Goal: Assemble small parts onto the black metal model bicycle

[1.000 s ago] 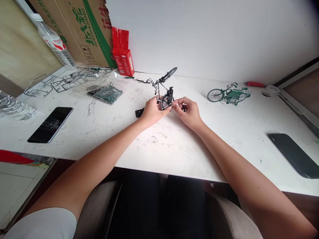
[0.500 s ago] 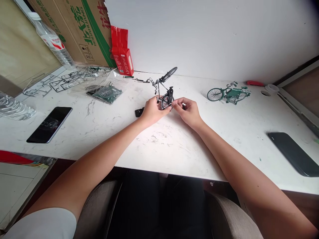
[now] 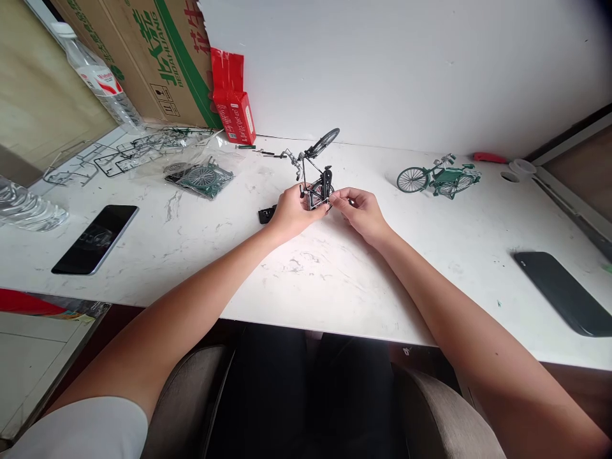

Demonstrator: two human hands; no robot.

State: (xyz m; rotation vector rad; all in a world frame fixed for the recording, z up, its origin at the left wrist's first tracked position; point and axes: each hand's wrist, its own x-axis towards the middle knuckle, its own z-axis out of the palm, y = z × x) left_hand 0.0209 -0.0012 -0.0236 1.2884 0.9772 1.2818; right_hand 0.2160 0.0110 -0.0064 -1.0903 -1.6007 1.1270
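Observation:
A small black model bicycle [image 3: 313, 167] stands tilted in my grasp, its front wheel pointing up and away toward the wall. My left hand [image 3: 292, 213] is closed around its rear part near the back wheel. The fingers of my right hand [image 3: 358, 210] pinch at the rear wheel's right side; a small dark bit shows by them, too small to name. Beside my left wrist lies a black plastic piece [image 3: 266, 214], partly hidden by the hand. Thin dark parts [image 3: 268, 153] lie on the table beyond the handlebar.
A finished-looking green model bicycle [image 3: 438, 177] stands at right. On the left are bagged parts [image 3: 205, 178], sprue frames [image 3: 119, 156], a phone [image 3: 95, 239] and bottles [image 3: 102, 83]. A red packet [image 3: 235, 108] leans by the carton [image 3: 153, 57]. A dark flat case [image 3: 561, 293] lies far right.
Almost nothing differs. My right hand's fingers have shifted very slightly at the rear wheel, while the model bicycle stays in place in my left hand.

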